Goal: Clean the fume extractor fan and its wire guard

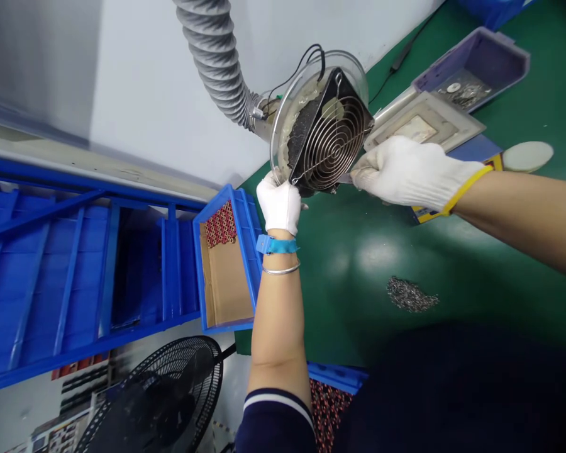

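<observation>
A square black extractor fan with a wire grille [332, 141] sits inside a clear round hood [287, 107] at the end of a grey ribbed hose [214, 56]. My left hand [279, 202], in a white glove, grips the lower left rim of the hood and fan. My right hand [408, 171], gloved too, is closed at the fan's right edge; a thin metal tip shows between its fingers and the grille, too small to name.
A green mat [405, 251] covers the bench, with a small heap of grey shavings [411, 294]. A blue crate [226, 264] with cardboard and red cells stands at the left. A purple tray [476, 66], a beige tray [424, 126], blue racking [66, 277] and a floor fan [165, 396] surround it.
</observation>
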A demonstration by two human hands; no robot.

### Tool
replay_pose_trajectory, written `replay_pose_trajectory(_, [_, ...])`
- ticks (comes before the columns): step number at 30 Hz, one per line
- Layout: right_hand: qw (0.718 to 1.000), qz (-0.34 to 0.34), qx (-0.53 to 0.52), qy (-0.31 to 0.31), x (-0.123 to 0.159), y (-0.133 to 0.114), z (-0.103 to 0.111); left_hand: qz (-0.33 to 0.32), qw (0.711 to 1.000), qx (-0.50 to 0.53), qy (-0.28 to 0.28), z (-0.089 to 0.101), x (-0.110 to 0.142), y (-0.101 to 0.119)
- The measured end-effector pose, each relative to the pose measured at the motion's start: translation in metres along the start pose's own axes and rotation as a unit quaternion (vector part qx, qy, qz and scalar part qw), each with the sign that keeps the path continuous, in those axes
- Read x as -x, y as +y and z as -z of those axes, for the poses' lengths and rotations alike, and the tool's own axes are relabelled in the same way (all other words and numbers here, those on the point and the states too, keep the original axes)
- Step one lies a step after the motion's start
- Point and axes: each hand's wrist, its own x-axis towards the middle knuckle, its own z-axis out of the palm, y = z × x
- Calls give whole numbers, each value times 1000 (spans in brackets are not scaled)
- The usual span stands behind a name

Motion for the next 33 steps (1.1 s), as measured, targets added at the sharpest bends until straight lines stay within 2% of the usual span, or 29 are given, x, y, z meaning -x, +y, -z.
replay_pose_trajectory(2, [996, -66, -49, -43, -2, 4, 7, -4, 1000, 4, 5, 0, -2, 0])
replay_pose_trajectory(4, [992, -96, -59, -54, -1, 5, 12, -13, 1000, 11, 6, 1, -4, -1])
replay_pose_trajectory(7, [997, -50, 59, 12, 8, -1, 12, -23, 999, 25, 2, 3, -7, -1])
replay_pose_trajectory(9, [990, -19, 131, 59, 14, -6, 9, -20, 999, 30, 4, 3, -7, 0])
replay_pose_trajectory(12, [987, -11, 140, 81, 18, -11, 5, -12, 999, 32, 1, 3, -5, 1])
replay_pose_trajectory(17, [995, 15, 98, 5, 7, -9, 2, -6, 999, 37, 12, 4, -2, 0])
replay_pose_trajectory(22, [990, 27, -85, -106, -6, 11, -14, 6, 999, 40, 13, 7, -2, -4])
replay_pose_trajectory(24, [990, 18, -97, -99, -6, 15, -14, 11, 999, 40, 10, 9, -3, -5])
replay_pose_trajectory(27, [1000, -9, 29, -2, 0, 9, -1, 9, 999, 37, 5, 11, -4, -4])
replay_pose_trajectory(29, [991, -17, 121, 49, 6, 0, 9, 7, 999, 32, 3, 11, -4, -2])
replay_pose_trajectory(33, [981, 22, 190, 44, 9, -9, 15, 9, 1000, 17, 11, 6, -3, 2])
